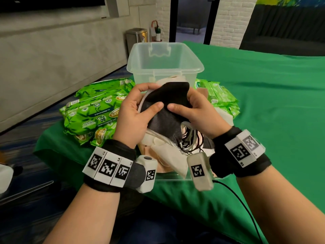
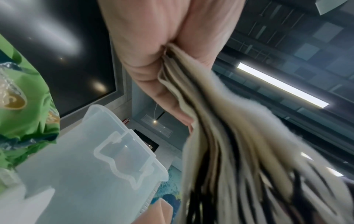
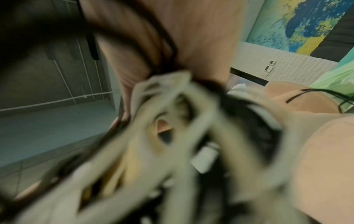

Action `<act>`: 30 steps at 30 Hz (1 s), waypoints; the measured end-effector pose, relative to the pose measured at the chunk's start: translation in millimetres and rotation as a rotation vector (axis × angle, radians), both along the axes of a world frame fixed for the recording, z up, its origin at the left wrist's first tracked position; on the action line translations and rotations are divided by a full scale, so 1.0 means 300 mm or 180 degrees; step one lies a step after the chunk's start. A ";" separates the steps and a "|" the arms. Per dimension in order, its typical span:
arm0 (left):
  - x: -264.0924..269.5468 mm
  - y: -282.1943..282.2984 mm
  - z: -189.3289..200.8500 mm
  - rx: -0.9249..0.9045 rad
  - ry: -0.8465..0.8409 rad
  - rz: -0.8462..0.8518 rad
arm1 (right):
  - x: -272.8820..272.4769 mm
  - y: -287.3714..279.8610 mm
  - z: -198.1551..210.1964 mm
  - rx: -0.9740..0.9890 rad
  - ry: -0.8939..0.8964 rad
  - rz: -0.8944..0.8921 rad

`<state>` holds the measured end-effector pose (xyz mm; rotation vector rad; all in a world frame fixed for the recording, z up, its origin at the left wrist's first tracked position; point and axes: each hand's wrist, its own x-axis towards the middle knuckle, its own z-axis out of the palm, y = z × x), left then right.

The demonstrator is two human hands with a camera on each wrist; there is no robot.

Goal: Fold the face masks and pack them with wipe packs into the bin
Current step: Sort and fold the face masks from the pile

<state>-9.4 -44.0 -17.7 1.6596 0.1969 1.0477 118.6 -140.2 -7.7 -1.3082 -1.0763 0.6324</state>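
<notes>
Holding a stack of face masks [image 1: 165, 110] between both hands, I had it lifted just in front of the bin [image 1: 164, 62], which stood at twelve o'clock from my thumbs, open-topped and near. At nine o'clock lay the wipe packs [image 1: 98, 111], glossy green film pouches, crinkled and piled on the green-covered worktop [image 1: 263, 103]. My left hand [image 1: 135, 117] gripped the stack's left edge, fingers [image 1: 142, 87] curled round behind and thumb pressed flat on the top mask; the left wrist view showed many thin pale layers with dark ones between, pinched in my palm. The top mask was black, soft matt fabric, cupped to a rounded point, its long axis running from twelve to six o'clock. My right hand [image 1: 198, 115] clasped the right edge the same way, thumb lying across the black cloth toward the left thumb, tips almost meeting. Thin elastic ear loops [image 1: 191, 140], black and white, hung tangled at five o'clock under my right wrist. More masks [image 1: 165, 152], cream and peach, lay loose below at six o'clock. A second heap of green wipe packs [image 1: 221, 97] sat at three o'clock. I judged both hands equally near the bin.
</notes>
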 end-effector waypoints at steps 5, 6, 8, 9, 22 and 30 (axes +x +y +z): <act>-0.005 0.073 0.008 -0.0003 -0.0212 0.0256 | 0.057 -0.035 -0.031 -0.0482 -0.0212 0.0256; -0.005 0.086 0.009 -0.0008 -0.0257 0.0295 | 0.070 -0.045 -0.040 -0.0444 -0.0124 0.0243; 0.006 0.097 0.007 0.0004 -0.0291 0.0366 | 0.079 -0.047 -0.046 -0.0276 0.0071 0.0070; 0.015 0.097 0.006 0.0018 -0.0292 0.0381 | 0.077 -0.040 -0.043 -0.0219 0.0076 -0.0025; 0.134 0.112 0.043 -0.0134 0.0320 -0.0189 | 0.122 0.012 0.051 -0.0096 0.0208 0.0132; 0.203 0.184 0.186 -0.0373 0.0659 -0.0378 | 0.162 0.041 0.174 0.0480 -0.0521 0.0204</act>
